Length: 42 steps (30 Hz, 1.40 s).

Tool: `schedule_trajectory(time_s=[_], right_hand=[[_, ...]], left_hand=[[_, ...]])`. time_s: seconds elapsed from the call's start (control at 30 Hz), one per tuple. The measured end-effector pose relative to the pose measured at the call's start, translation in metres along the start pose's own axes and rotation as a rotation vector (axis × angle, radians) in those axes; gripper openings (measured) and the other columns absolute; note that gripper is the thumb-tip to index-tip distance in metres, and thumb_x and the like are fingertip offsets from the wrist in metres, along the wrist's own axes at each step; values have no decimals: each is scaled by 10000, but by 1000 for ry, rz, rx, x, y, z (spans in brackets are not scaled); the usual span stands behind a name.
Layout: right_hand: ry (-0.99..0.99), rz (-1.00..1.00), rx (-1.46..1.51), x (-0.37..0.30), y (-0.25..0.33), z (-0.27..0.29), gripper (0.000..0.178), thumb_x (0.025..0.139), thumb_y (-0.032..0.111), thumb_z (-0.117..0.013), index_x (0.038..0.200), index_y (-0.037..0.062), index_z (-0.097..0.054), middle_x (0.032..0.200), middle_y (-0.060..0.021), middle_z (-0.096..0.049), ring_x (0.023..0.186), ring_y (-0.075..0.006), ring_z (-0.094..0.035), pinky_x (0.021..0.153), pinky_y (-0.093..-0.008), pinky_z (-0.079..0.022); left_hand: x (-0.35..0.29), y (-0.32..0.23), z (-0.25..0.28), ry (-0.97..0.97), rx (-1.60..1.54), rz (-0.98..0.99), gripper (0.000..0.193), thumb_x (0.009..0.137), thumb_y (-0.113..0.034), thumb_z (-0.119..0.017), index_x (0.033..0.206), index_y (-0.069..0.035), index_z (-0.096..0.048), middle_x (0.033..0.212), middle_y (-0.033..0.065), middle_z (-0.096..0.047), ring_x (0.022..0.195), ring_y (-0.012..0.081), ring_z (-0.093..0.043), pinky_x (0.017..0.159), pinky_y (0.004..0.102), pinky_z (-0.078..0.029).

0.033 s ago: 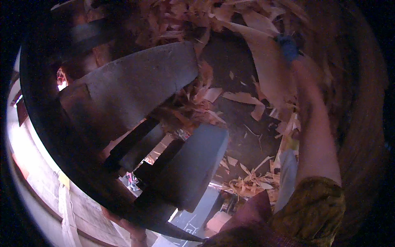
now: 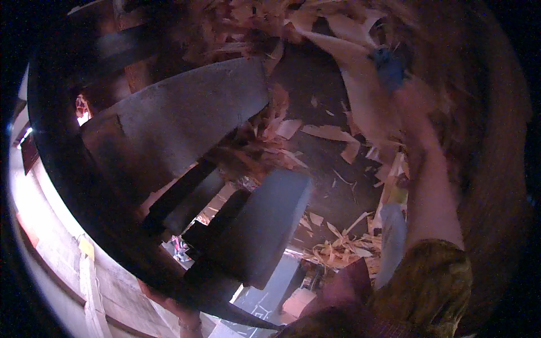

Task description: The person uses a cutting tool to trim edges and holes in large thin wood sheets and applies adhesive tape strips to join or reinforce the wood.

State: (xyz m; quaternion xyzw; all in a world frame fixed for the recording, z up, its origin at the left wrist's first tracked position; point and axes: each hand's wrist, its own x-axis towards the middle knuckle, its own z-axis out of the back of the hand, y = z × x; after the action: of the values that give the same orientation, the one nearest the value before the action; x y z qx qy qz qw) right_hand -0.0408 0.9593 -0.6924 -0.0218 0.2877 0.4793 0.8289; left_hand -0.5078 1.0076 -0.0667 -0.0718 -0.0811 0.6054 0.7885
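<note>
My right arm (image 2: pixel 437 197), in an olive patterned sleeve, reaches up from the lower right into a dim space. At its far end, my right hand (image 2: pixel 403 93) has blue over its fingers, like a glove. The hand is blurred and lies at the edge of a long pale wood veneer sheet (image 2: pixel 360 90); I cannot make out whether it grips it. My left hand (image 2: pixel 166 304), with a bracelet at its wrist, is at the lower left against a dark metal frame (image 2: pixel 124 248). Its fingers are mostly hidden.
A thick grey metal block (image 2: pixel 186 112) juts in from the left. Below it is a smaller grey block (image 2: pixel 276 214). Torn veneer scraps (image 2: pixel 344 250) lie over the dark surface (image 2: pixel 321 96). Beside my right forearm is a whitish thing (image 2: pixel 393 236) with a yellow-green end.
My right hand has shifted slightly left, its wrist more bent and more of the blue showing. The veneer sheet beside it has moved a little. The left hand looks the same.
</note>
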Motion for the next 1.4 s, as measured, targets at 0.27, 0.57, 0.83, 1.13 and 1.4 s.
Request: schedule_trajectory(time_s=[0.27,0.57,0.83,1.13,1.4], right_hand=[[-101,241,880,-302,129,42,203,909,207,-572,1063,75,-570,962,-199,-658,813,-398,-653,687,-458,-500],[424,-234,1230,-347,118,383,377,875,336,-701,1105,52,-608,878,1,-605,699,-162,-529,646,-328,-478],[-609,298,963,-191,127,698,231,869,215,-707,978,31,-622,819,-36,-603,715,-140,-496,629,-303,-454],[-1243,1325,-80,-70,546,882,119,887,69,-515,992,43,-565,930,-169,-629,900,-352,-643,774,-444,-521],[-637,1300,-724,0,781,858,286,971,206,-438,1176,142,-627,1084,-99,-675,903,-280,-684,669,-521,-554]], left_hand=[[13,-28,12,90,104,-78,802,972,-608,-386,1481,3,-282,1553,222,-224,1441,387,-214,1148,513,-228],[15,-30,45,82,114,-168,706,811,-282,-628,1436,-35,-412,1505,186,-364,1420,386,-274,1168,539,-165],[18,-30,74,74,-16,-111,754,772,-313,-694,1446,-114,-421,1528,117,-342,1439,335,-252,1186,524,-150],[19,-16,68,138,-107,-32,744,772,-382,-705,1433,-150,-453,1501,96,-383,1421,311,-284,1180,520,-161],[82,-55,101,-8,-262,350,465,793,-247,-696,1230,-124,-594,1340,134,-525,1240,329,-471,1054,498,-307]])
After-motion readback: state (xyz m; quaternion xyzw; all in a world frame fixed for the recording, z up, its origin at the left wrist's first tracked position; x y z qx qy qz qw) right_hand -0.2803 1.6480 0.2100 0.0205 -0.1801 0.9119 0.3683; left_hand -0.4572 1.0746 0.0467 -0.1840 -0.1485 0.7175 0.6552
